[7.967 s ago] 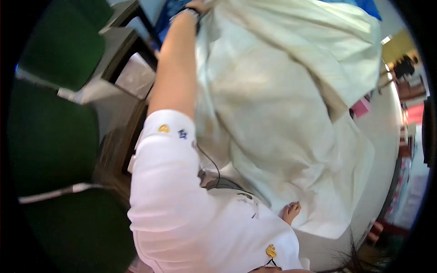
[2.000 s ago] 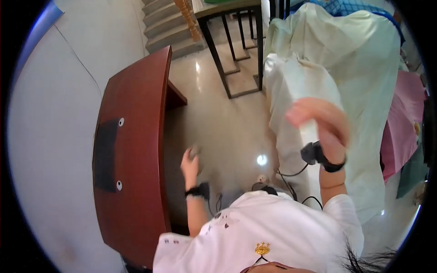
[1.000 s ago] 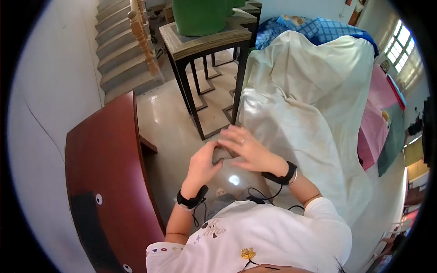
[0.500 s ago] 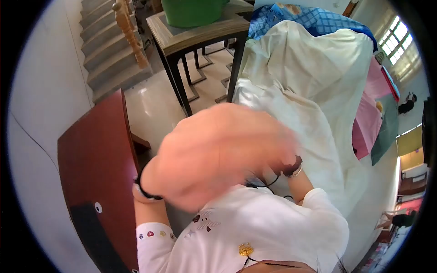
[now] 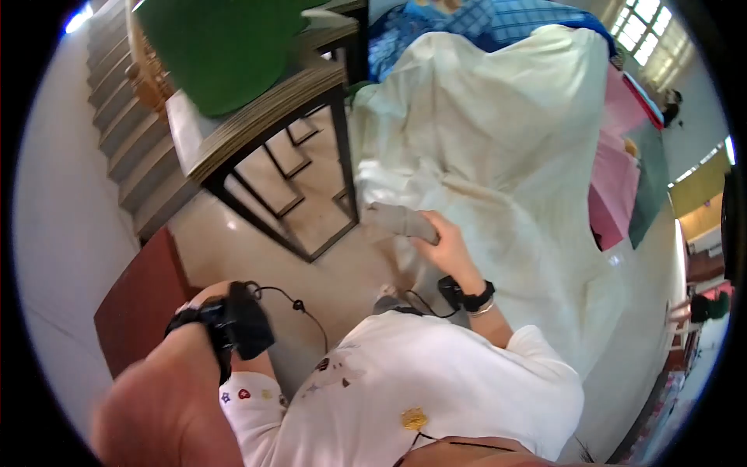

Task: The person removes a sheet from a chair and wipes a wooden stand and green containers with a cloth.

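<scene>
My right hand (image 5: 443, 245) is closed around one end of a grey, elongated object (image 5: 398, 221) with a rounded shape; its exact kind I cannot make out. It points left, over the floor beside the white cloth (image 5: 498, 140). Close to the camera at the lower left is my left hand (image 5: 167, 397), blurred, with its fingers hidden or cut off. A black device (image 5: 247, 321) is strapped on the left wrist, and a cable (image 5: 311, 307) runs from it. Another black strapped device (image 5: 463, 297) is on the right wrist.
A table (image 5: 272, 105) with a wood-patterned edge and dark metal legs stands ahead, bearing a green container (image 5: 222, 50). Stairs (image 5: 144, 152) rise at the left, near a red-brown panel (image 5: 140, 300). Pink cloth (image 5: 615, 187) hangs at the right. A person (image 5: 706, 306) is at far right.
My left hand has swung from the middle of the view down to the lower left. My right hand and the grey object are now uncovered. The view has shifted, bringing the table closer.
</scene>
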Available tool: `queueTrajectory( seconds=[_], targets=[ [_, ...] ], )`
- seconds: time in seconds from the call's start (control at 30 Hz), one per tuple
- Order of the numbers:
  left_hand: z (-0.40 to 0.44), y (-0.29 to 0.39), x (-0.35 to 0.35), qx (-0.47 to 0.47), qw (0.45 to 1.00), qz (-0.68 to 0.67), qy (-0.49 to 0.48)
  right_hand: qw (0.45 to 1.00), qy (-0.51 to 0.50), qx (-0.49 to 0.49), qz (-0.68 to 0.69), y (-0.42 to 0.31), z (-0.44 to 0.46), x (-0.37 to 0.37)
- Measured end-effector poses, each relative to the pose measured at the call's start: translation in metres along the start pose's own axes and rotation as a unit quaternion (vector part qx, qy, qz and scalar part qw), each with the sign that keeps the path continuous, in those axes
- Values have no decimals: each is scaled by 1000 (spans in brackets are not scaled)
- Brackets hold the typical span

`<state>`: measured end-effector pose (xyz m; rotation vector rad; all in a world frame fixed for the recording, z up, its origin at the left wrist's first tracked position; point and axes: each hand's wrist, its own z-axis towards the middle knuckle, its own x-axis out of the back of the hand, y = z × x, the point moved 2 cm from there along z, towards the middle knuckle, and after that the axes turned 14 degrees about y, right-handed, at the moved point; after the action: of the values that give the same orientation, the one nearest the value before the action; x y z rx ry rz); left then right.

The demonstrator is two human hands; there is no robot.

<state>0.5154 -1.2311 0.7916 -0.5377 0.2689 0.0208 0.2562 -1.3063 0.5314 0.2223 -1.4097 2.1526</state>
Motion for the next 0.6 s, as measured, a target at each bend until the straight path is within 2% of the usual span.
queueTrajectory(
  seconds=[0.03, 0.07, 0.13, 0.2, 0.23, 0.27, 0.3, 0.33, 0.37, 0.4, 0.47, 0.5, 0.6],
  targets=[
    [-3, -1, -7, -57, 997, -15, 48, 1000, 3, -10, 15, 5, 5, 5],
    [-8, -5, -10, -172, 980, -18, 95, 1000, 10, -2, 14, 10, 15, 11],
    [-29, -22, -13, -155, 981, -20, 110, 998, 31, -49, 9, 23, 31, 17],
    [-58, -34, -6, -106, 986, -14, 129, 998, 28, -55, 25, 39, 48, 23],
    [-72, -36, 0, -81, 987, -8, 138, 997, 64, -51, -16, 49, 55, 24],
    [-82, -43, -1, -33, 993, 76, 83, 992, 97, -53, -55, 57, 58, 25],
    [-93, -50, -3, 5, 986, 164, 18, 994, 84, -57, -47, 63, 63, 26],
    [-106, -62, -8, 57, 939, 321, -107, 992, 81, -88, -30, 71, 74, 26],
    [-119, -69, 12, 194, 876, 386, -214, 989, 77, -122, -15, 79, 86, 25],
    [-131, -85, 22, 228, 839, 381, -314, 990, 65, -122, -10, 86, 97, 24],
    [-166, -101, 49, 295, 794, 372, -379, 989, 78, -122, 26, 97, 123, 15],
    [-179, -103, 61, 321, 773, 383, -390, 980, 51, -173, 86, 89, 137, 11],
    [-216, -116, 95, 380, 740, 413, -370, 985, 92, -121, 78, 107, 188, -11]
  ],
)
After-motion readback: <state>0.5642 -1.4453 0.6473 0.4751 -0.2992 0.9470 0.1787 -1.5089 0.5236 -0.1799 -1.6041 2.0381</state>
